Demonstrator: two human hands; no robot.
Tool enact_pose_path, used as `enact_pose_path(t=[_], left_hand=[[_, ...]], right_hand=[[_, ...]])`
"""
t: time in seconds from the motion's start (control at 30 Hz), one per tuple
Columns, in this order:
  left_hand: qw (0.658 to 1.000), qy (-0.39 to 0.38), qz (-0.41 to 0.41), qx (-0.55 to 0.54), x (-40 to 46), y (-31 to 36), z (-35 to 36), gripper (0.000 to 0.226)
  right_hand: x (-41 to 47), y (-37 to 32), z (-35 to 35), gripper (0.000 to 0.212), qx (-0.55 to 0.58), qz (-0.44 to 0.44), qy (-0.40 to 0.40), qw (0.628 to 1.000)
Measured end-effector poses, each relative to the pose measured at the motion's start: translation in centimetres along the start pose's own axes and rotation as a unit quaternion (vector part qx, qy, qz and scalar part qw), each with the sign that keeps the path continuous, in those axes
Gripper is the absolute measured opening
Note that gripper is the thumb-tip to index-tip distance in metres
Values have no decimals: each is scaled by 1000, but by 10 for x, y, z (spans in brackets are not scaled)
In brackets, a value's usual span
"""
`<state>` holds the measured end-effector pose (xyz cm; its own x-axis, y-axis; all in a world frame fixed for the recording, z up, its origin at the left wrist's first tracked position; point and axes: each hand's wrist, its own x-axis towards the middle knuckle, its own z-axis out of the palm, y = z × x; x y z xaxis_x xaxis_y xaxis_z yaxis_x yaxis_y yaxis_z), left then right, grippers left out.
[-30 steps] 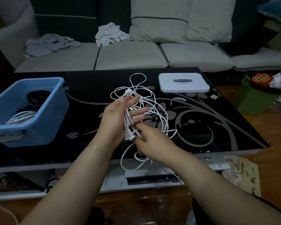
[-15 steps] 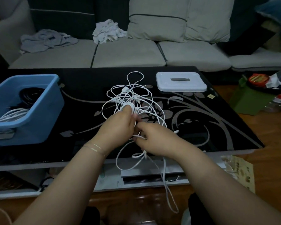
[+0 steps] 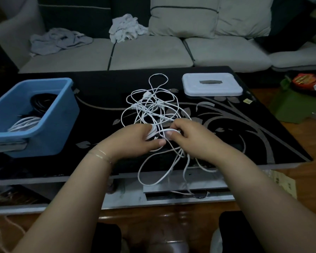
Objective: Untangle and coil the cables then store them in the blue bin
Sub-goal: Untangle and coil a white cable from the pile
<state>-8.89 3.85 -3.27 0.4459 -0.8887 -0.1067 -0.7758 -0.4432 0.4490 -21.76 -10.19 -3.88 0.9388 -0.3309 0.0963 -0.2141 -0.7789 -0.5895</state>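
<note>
Hands meet over the middle of the black table (image 3: 244, 128): our left hand (image 3: 135, 141) grips a bunch of white cable (image 3: 150, 105) loops, and our right hand (image 3: 193, 137) pinches one strand between curled fingers and thumb. Tangled cable spreads toward twelve o'clock and hangs off the near edge at six. At nine o'clock sits the blue bin (image 3: 44, 128), holding coiled black and white cables.

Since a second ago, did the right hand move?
Yes. The right hand went up and away from the table's near edge, further over the black top, and now pinches the white cable.
</note>
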Motion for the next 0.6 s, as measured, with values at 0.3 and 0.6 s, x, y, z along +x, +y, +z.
enact_pose_path(t=[0.3, 0.6], left_hand=[[953, 1, 25, -303, -6, -1, -9, 25], [813, -60, 57, -576, -5, 6, -7, 32]], right_hand=[[-3, -6, -14, 31, 323, 15, -79, 943], [8, -10, 5, 32, 349, 87, 30, 933]])
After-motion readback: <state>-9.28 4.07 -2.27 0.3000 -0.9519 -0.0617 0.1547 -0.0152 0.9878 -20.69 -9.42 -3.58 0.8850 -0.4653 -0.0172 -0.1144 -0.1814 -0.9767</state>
